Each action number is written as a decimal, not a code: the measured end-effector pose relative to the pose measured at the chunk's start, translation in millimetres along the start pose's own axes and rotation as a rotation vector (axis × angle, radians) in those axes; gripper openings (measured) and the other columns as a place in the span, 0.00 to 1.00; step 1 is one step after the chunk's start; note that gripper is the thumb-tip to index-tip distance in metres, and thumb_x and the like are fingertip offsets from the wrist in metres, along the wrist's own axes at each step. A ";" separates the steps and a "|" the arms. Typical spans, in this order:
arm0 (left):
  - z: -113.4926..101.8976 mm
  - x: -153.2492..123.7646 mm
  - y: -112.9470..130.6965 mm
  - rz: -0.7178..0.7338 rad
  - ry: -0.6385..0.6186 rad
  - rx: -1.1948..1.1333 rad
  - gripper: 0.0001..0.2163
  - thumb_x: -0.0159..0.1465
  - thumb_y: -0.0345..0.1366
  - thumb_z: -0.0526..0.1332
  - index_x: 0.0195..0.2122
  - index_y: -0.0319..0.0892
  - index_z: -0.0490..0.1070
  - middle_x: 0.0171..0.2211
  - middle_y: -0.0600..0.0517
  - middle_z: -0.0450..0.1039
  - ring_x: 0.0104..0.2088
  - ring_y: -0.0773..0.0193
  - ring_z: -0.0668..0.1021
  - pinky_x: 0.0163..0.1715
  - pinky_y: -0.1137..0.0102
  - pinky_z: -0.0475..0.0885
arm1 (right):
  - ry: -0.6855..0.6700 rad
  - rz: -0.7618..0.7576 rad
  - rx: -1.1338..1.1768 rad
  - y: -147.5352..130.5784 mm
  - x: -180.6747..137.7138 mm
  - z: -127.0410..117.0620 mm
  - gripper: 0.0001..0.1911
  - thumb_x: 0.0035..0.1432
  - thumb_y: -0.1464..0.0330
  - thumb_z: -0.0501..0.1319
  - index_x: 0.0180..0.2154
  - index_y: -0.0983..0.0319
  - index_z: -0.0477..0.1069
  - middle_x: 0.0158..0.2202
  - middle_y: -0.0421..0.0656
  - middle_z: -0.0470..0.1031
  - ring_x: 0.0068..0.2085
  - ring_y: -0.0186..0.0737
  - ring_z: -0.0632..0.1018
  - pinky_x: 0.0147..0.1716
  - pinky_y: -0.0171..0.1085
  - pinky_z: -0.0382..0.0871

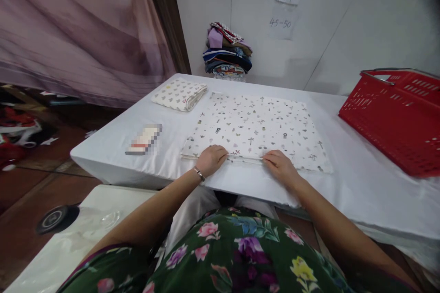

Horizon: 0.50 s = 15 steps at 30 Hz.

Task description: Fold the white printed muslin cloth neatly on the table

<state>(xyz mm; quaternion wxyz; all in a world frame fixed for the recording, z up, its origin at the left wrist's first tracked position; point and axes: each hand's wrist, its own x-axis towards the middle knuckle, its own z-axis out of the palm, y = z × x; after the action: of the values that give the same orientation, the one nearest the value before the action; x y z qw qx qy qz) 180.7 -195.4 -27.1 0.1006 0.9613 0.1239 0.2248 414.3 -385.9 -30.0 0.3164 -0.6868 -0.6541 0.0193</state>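
A white cloth (254, 123) with a small print of plants and other little figures lies spread flat in front of me, layered along its near edge. My left hand (212, 161) is closed on that near edge, left of its middle, fingertips pinched together. Further right, my right hand (280, 167) pinches the same edge between thumb and fingers. A short stretch of the edge shows between the two hands. To the left of the cloth lies a folded fabric piece (179, 94) with a grey print, apart from both hands.
A white-covered table (113, 139) carries the cloths. A pixelated rectangular object (144, 139) lies at left. At right stands a red plastic basket (395, 119). A stack of folded fabrics (228, 52) rises against the back wall. A pink curtain (85, 23) hangs at far left.
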 end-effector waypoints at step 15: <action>-2.4 -5.0 5.1 0.069 -0.062 0.059 0.09 0.63 0.28 0.52 0.37 0.40 0.71 0.37 0.48 0.72 0.40 0.61 0.72 0.40 0.66 0.68 | -0.048 -0.170 -0.084 -3.1 -5.2 -0.7 0.12 0.63 0.67 0.53 0.37 0.59 0.75 0.37 0.47 0.74 0.39 0.43 0.72 0.39 0.43 0.68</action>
<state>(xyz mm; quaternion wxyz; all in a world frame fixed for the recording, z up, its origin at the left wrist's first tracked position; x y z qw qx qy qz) 176.3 -201.4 -25.8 0.0680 0.9740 0.0939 0.1946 411.1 -391.1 -30.0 0.2719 -0.6408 -0.7176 -0.0187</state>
